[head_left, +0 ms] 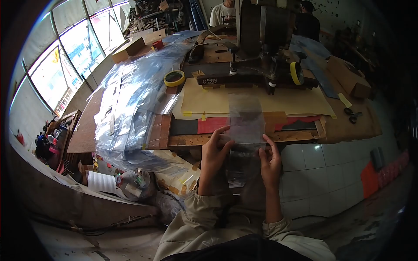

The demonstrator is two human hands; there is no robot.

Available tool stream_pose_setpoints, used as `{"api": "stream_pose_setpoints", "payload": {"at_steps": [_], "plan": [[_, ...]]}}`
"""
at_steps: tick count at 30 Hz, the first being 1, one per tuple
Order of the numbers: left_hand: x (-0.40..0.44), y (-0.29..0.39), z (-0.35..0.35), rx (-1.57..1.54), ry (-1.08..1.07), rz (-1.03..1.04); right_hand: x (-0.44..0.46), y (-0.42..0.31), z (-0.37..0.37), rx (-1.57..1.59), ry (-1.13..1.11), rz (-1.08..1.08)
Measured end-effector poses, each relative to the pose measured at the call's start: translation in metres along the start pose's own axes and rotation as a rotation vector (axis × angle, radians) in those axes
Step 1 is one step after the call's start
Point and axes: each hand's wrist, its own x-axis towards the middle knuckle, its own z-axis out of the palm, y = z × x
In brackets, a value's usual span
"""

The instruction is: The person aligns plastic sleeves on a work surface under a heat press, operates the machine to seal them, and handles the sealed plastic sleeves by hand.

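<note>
Between my hands a narrow strip of clear plastic sheet (246, 124) stretches over the front edge of the workbench. My left hand (214, 152) is closed on its left edge, with thumb and fingers bent around it. On the right edge, my right hand (270, 160) pinches the sheet between thumb and fingers. The far end of the strip lies over a cream board (204, 98) with bits of yellow tape on it. Beyond that board is the dark bar (257, 81) of a press machine (263, 35). A red strip (213, 125) shows under the board.
A heap of clear plastic sheets (135, 95) with a metal ruler (114, 106) covers the left side. Yellow tape rolls (174, 78) sit by the press. Scissors (353, 115) and a cardboard box (348, 76) lie right. Two people (223, 15) are at the back.
</note>
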Motion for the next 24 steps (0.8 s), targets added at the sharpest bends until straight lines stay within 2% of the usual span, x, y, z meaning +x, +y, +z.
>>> {"api": "stream_pose_setpoints", "payload": {"at_steps": [24], "plan": [[-0.0016,0.0040,-0.0033,-0.016,0.009,-0.028,-0.0037,0.0088,-0.0012,0.009,0.007,-0.019]]}}
